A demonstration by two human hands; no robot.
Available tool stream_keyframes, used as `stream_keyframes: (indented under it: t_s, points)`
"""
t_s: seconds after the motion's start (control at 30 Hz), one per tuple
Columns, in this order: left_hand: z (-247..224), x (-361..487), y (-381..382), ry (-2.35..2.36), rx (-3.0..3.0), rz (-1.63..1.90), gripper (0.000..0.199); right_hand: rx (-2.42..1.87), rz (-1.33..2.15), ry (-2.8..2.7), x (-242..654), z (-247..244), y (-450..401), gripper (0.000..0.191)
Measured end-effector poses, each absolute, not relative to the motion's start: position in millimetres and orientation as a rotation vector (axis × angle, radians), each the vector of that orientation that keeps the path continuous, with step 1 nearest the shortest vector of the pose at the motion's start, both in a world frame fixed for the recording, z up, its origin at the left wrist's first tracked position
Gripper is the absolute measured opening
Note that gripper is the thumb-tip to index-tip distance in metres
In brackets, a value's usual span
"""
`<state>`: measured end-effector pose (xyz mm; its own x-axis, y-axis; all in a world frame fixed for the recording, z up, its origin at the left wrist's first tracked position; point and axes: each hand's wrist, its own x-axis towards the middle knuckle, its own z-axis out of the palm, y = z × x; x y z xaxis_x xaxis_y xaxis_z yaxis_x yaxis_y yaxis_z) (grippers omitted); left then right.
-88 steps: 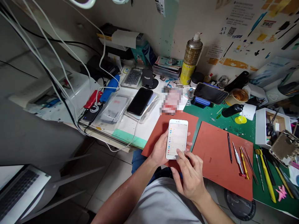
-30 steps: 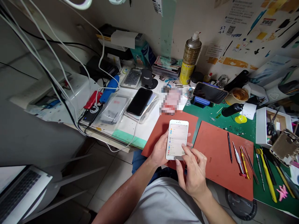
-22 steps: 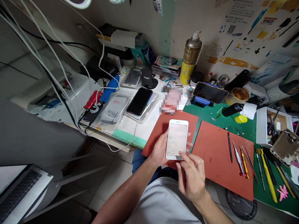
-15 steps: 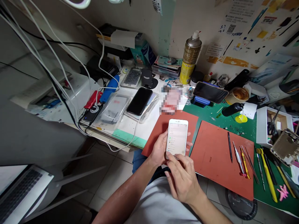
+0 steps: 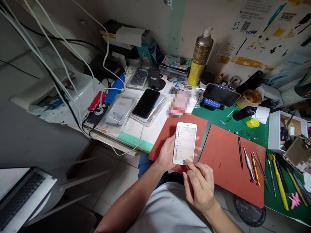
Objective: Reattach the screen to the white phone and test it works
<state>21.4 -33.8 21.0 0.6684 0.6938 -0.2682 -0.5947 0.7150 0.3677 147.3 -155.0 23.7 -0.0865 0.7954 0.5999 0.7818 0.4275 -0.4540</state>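
A white phone (image 5: 185,142) with a lit screen showing a list of small coloured icons is held upright by my left hand (image 5: 167,153), its thumb along the left edge and its fingertips showing past the right edge. My right hand (image 5: 200,184) is at the phone's lower right, its index fingertip by the screen's bottom edge near the home button. The other fingers of this hand are loosely bent and apart, with nothing in them. Behind the phone lies a red-brown mat (image 5: 165,137).
A second red-brown mat (image 5: 225,158) bears a black stick, screwdrivers and tweezers. A black phone (image 5: 146,103) lies on plastic cases at the left. Behind stand a spray can (image 5: 200,58) and a propped phone (image 5: 221,94). White cables hang at the left.
My right hand has moved right and slightly down, off the phone's lower left, so the home button shows. The screen shows a different list. The view has shifted slightly.
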Motion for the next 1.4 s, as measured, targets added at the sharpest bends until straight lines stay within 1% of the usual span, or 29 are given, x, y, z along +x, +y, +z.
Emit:
stream_keyframes:
  t_s: [0.13,0.33,0.5,0.87,1.4]
  points:
    - [24,22,-34,0.414,0.266,0.733,0.059,-1.357,0.062,-1.893,147,22,-156,0.014]
    - [24,22,-34,0.414,0.252,0.738,0.057,-1.460,0.056,-1.925,148,20,-147,0.024]
    - [25,22,-34,0.441,0.238,0.738,0.059,-1.532,0.047,-1.905,148,22,-138,0.023]
    - [25,23,-33,0.434,0.227,0.734,0.061,-1.423,0.038,-1.923,148,24,-144,0.022]
    - [25,23,-35,0.452,0.202,0.741,0.060,-1.505,0.083,-1.916,146,28,-134,0.028]
